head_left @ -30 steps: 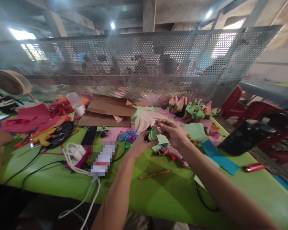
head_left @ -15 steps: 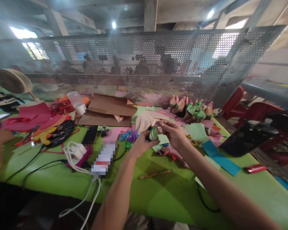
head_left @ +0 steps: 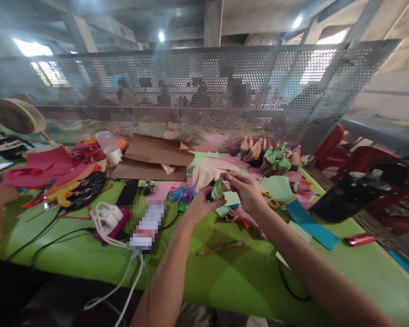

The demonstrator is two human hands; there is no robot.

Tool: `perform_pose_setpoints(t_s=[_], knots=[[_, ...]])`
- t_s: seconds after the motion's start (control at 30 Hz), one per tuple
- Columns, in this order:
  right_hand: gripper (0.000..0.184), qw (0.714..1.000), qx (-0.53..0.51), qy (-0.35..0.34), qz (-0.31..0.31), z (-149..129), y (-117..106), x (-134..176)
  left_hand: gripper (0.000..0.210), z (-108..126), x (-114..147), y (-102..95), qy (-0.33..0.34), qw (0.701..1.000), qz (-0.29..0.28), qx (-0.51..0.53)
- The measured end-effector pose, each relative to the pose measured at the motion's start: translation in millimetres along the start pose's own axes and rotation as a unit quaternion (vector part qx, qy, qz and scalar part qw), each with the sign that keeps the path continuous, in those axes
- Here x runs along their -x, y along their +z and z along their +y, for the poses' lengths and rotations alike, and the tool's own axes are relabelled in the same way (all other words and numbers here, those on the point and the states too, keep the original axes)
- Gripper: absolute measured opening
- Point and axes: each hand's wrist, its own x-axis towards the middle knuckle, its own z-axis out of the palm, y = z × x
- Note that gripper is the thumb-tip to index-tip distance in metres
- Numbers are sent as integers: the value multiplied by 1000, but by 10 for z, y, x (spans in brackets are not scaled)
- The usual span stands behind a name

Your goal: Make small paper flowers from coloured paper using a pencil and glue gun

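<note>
My left hand (head_left: pixel 200 204) is closed round a light green, ridged piece of twisted paper (head_left: pixel 217 190). My right hand (head_left: pixel 247 190) pinches at its upper end, where a small purple tip shows between the fingers. Just behind both hands lies crumpled cream-coloured paper (head_left: pixel 204 175). Under my right wrist is a red and pink crumpled scrap (head_left: pixel 236 215), with a small pale green sheet (head_left: pixel 231 198) beside it. A brown pencil-like stick (head_left: pixel 221 248) lies on the green tabletop (head_left: pixel 204 281) nearer to me.
Several paper cones with pink and green tops (head_left: pixel 276 156) stand at the back right. A black bottle (head_left: pixel 344 195) leans there. Left are a power strip with white plugs (head_left: pixel 109 218), a phone (head_left: pixel 127 193), brown card (head_left: pixel 157 152) and a fan (head_left: pixel 15 116). Another person's hand (head_left: pixel 2 200) reaches in.
My right hand's fingers have shifted slightly at the top of the green paper, and the green paper has turned a little. The rest of the table looks the same.
</note>
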Motion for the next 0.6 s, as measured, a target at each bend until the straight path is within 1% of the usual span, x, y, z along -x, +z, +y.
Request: perform_pose_setpoints(t_s=[0.13,0.27,0.43,0.6], knots=[[45,1000,13,9,-12,-45,-13,-5,69,-9,-7,-3,-1,1000,4,13],[46,1000,15,0,2,-72,-2,-3,63,0,-13,12,8,1000,22,-1],[50,999,48,-19,13,-98,32,19,48,18,-16,28,19,993,65,-99],[47,996,81,-28,18,-77,23,19,49,28,-13,48,6,977,102,-188]])
